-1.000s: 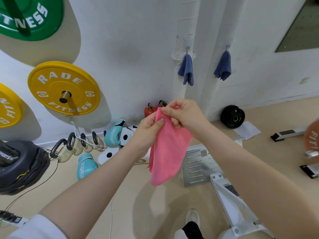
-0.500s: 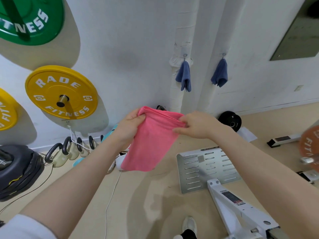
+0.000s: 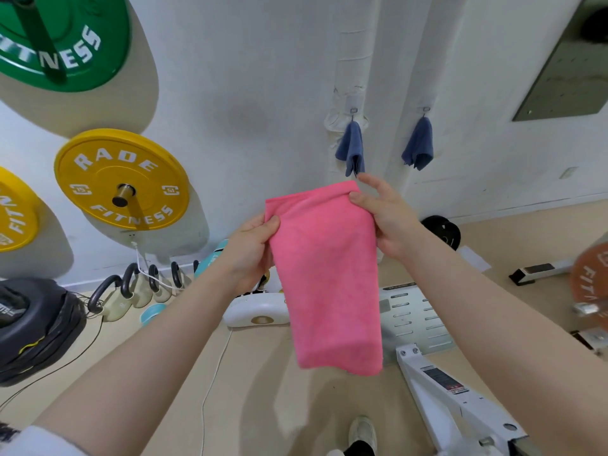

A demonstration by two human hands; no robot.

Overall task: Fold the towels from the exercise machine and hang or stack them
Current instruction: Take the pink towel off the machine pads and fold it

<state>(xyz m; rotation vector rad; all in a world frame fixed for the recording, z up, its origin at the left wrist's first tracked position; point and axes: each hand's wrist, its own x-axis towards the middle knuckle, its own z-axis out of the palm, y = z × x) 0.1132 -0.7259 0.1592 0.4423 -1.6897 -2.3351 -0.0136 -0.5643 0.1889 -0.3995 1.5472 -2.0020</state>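
between both hands (image 3: 322, 232), pink towel (image 3: 329, 278), top corners pinched, hanging below blue towels (image 3: 352, 148)

towel (image 3: 329, 274) between both hands — two cloths (image 3: 352, 148) on wall hooks behind | plates (image 3: 121, 179) left

A pink towel (image 3: 327, 274) is hanging in the air in front of the white wall, held up by its two top corners, the left hand (image 3: 251, 250) pinching the left corner and the right hand (image 3: 383, 215) the right one. It is drooping as a long, smooth, doubled panel above the floor. Behind it, two dark blue towels (image 3: 352, 148) are hanging bunched from small wall hooks, side by side and apart.
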